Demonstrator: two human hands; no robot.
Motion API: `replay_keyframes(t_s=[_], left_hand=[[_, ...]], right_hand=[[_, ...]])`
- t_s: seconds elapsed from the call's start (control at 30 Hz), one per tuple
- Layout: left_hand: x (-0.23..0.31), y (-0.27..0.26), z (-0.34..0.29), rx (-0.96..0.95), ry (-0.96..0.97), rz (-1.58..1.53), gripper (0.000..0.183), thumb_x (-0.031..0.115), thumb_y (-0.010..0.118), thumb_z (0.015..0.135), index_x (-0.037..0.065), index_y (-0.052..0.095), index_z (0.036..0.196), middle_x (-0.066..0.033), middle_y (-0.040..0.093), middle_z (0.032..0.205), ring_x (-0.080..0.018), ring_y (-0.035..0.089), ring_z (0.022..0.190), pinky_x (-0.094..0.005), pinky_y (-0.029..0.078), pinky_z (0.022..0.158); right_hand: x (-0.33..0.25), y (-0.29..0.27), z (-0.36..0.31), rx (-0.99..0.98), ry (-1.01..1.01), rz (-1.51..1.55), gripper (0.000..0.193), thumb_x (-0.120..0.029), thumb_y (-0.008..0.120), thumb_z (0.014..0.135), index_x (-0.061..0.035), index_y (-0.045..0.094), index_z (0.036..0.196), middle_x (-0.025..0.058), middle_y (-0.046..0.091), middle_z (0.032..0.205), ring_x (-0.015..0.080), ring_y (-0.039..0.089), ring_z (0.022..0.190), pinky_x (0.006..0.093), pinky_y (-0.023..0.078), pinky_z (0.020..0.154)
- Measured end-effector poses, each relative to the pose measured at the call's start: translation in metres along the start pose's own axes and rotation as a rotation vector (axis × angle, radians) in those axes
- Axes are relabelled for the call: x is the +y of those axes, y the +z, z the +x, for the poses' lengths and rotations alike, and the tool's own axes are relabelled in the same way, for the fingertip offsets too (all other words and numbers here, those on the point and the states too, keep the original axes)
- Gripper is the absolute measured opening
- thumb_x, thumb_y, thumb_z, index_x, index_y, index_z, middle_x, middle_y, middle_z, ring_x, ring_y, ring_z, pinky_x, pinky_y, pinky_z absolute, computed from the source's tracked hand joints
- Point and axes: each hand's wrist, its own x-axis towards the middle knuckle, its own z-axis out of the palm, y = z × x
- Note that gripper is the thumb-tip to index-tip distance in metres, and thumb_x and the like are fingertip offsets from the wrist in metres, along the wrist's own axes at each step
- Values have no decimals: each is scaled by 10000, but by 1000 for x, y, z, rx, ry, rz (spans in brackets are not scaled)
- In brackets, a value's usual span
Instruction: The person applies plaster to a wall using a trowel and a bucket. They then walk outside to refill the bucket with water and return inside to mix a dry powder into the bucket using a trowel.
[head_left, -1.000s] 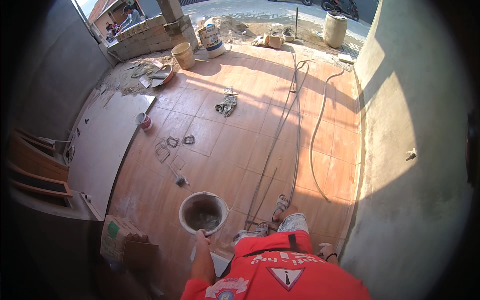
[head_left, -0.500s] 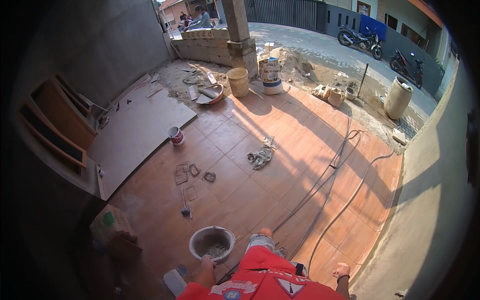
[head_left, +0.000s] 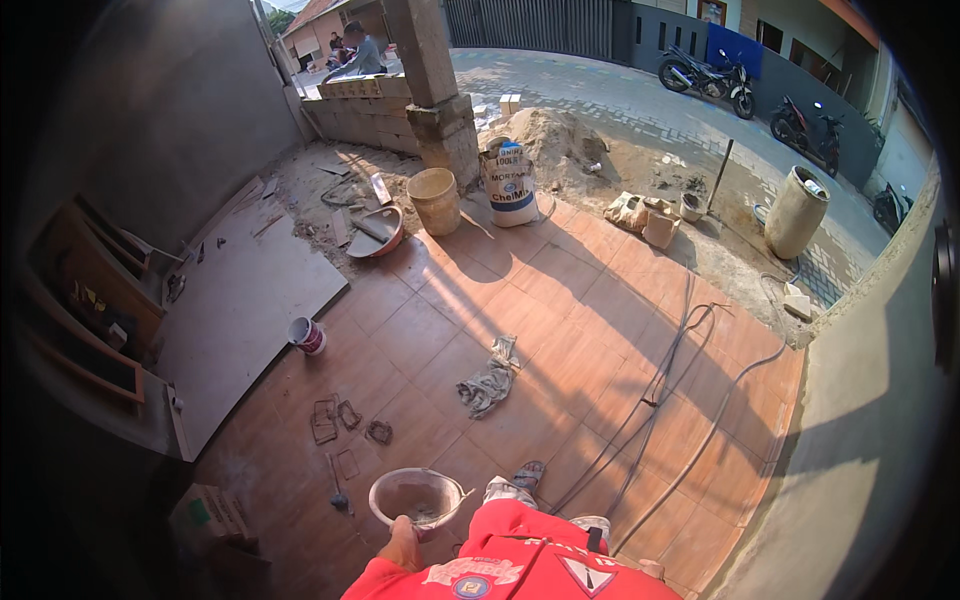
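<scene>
Grey residue (head_left: 428, 510) lies in the bottom of the bucket (head_left: 392, 492), which I observe from my remote post over the near part of the tiled floor (head_left: 570, 300); whether it is lifted, I cannot tell. Left hand (head_left: 403, 545): closed on the rim nearest the body, presumably because that lip gives one-handed purchase. Right hand (head_left: 652, 568): mostly hidden by the red shirt (head_left: 520, 560); its state I cannot determine. White-and-blue sack (head_left: 512, 190) and beige tub (head_left: 434, 205) stand side by side at the floor's far edge, likely to leave walking room. Grey cloth (head_left: 486, 388) lies crumpled mid-floor.
</scene>
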Motion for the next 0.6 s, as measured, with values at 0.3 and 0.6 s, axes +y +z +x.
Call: replay_keyframes(t_s=[0.3,0.6], left_hand=[[181,363,-158,-354,229,-23,279,-3,493,665,-94,468,928,-204,532,921,-331,599,783,-452,550,649],[171,557,-202,-529,-38,-44,316,-27,456,677,-88,397,982,-222,515,984,-353,587,779,-467,537,679]], right_hand=[[-187,86,-109,293,-631,-215,329,84,374,700,13,629,895,150,579,621,248,586,483,375,506,444],[-416,-4,-24,299,-435,242,359,77,377,737,-24,585,1013,148,589,739,204,579,477,310,495,412]])
